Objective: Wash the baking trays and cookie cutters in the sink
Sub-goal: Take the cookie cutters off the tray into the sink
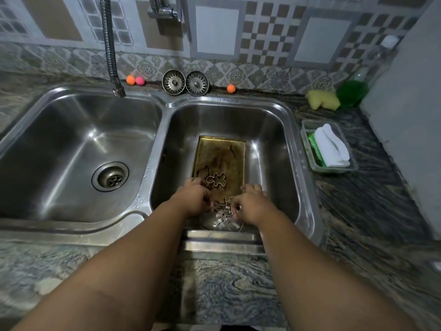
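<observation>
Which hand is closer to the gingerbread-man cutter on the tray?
Left. The left hand is just beside the gingerbread-man cutter; the right hand lies farther off, rightward.

My feed is dim and cool-toned, with little contrast. Soft white streaks of glare lie on the steel walls of the left basin (78, 130) and the right basin (269, 139), while the right basin's near wall sinks into shadow. The wide lens bows the tiled wall (214, 32) and the sink rims. The counter (372, 211) at the right edge is smeared with blur.
</observation>
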